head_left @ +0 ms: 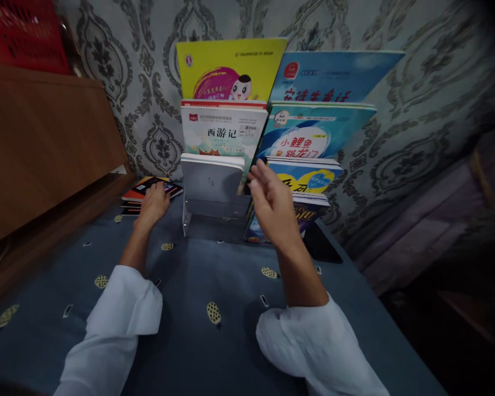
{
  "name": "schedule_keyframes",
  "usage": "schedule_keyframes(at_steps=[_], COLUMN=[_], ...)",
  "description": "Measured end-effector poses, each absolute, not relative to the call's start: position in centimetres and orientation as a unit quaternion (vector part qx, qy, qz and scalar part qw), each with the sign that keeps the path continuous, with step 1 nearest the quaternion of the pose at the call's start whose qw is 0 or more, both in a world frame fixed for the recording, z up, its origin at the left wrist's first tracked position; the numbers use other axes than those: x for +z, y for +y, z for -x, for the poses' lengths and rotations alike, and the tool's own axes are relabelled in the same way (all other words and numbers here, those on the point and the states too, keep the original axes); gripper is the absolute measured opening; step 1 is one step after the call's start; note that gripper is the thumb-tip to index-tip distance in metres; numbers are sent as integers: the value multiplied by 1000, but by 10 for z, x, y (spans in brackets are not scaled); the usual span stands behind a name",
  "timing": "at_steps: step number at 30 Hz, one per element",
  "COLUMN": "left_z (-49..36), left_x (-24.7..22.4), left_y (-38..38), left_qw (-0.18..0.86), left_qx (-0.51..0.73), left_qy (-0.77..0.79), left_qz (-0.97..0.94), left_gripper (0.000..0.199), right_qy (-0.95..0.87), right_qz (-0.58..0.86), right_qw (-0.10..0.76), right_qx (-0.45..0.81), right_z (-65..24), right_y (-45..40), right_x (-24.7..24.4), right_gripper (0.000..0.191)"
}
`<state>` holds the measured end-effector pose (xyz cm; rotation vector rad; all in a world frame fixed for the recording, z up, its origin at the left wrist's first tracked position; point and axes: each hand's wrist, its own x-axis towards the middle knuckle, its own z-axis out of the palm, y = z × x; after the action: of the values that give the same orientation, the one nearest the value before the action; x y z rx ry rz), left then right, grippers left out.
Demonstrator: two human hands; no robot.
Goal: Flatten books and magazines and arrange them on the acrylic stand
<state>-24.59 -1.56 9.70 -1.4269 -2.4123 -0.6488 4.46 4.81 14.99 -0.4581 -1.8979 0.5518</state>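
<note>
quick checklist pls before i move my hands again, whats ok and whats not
1. Left hand on the book pile: ok, its fingers rest on top.
2. Left hand's grip on a book: cannot tell, the fingertips are hard to make out.
3. Book pile squared up: not ok, the books lie askew, with orange edges showing under the black one.
4. Right hand free: ok, it is open and holds nothing.
5. Right hand clear of the rack and its books: cannot tell, it is raised in front and contact is unclear.
6. Grey book upright in the rack: ok.
</note>
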Motion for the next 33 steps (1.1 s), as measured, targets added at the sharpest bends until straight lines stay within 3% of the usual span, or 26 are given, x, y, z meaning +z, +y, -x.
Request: schedule_keyframes(at_steps=[10, 24, 33], left_z=[264, 290, 302], left_x=[47, 38, 41], left_y=[-6, 18, -24], left_qw=[120, 152, 153], left_qx=[-132, -46, 9], left_qy=[-882, -857, -839], left_qz=[435, 491, 522], left_gripper=[48, 52, 54], right_qy=[-736, -724, -762], right_qz=[165, 184, 180], right_qw=[621, 626, 593], right_qx=[214, 224, 188], right_z=[-80, -86, -88], right_y=[11, 6, 5], right_x=[188, 198, 199], right_gripper=[36, 25, 26])
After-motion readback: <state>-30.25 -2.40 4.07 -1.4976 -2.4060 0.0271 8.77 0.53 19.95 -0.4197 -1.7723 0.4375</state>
